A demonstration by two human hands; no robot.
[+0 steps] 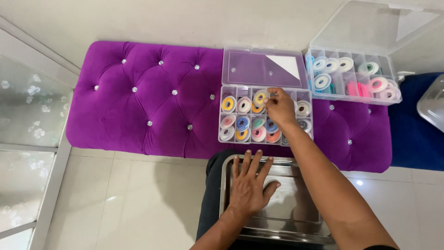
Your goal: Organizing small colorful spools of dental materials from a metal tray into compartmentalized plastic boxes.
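Right hand pinches a yellow-ringed bobbin over the clear compartment box of coloured bobbins. Left hand lies flat, fingers spread, on steel tray. Second clear box, lid up, sits right on the purple cushion.

Deep purple tufted cushion bench w/ silver stud buttons. Small clear plastic compartment box – rolls in yellow, blue, pink, orange, white, teal. Larger clear plastic organiser box – rolls in light blue, white, green, hot pink. Shiny grey steel tray. Pale cream floor tiles, glossy. Frosted glass panel w/ white flower pattern. Dark blue mat at right.
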